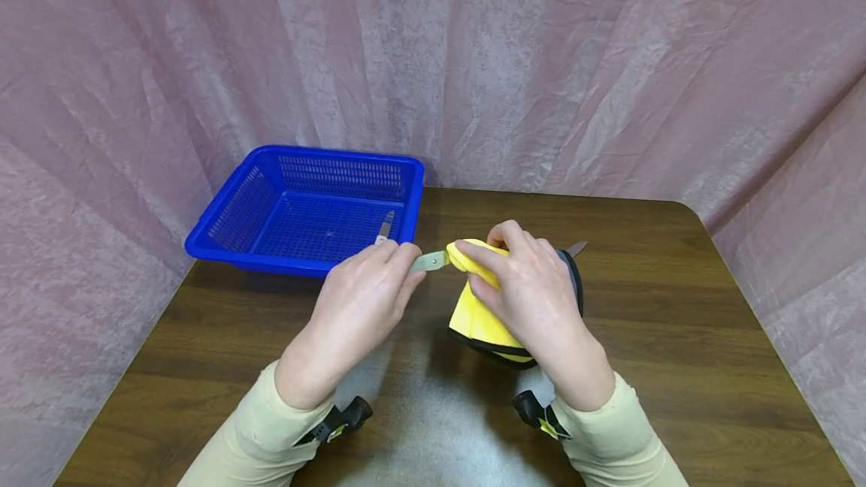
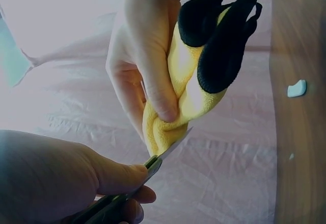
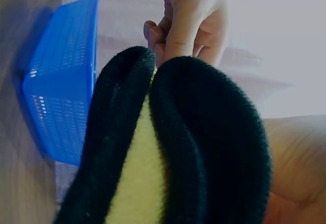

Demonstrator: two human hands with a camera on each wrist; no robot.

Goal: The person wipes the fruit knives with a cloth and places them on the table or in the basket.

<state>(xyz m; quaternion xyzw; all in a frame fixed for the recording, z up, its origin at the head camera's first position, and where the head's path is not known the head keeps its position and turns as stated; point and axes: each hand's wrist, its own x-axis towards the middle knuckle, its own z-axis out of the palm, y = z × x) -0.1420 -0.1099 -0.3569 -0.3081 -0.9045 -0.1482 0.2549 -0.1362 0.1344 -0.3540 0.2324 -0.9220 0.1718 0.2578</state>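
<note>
Knife (image 1: 428, 261) gripped in the left hand (image 1: 361, 295) meets yellow cloth (image 1: 476, 314) pinched by the right hand (image 1: 534, 288), its blade (image 2: 177, 142) apparently partly wrapped, near a blue basket (image 1: 284, 257).

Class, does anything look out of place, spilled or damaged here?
Nothing looks spilled or damaged. Slightly odd: a bare blade tip pokes out beyond the yellow cloth and right hand, the rest hidden from the head view.

Flashing yellow, edged black, on the folded fleece cloth (image 1: 479, 319)! Pale green down the slim knife handle (image 1: 429, 261); deep blue, left, across the rectangular plastic basket (image 1: 271, 256); mottled pink over the far velvety curtain (image 1: 487, 81).
</note>
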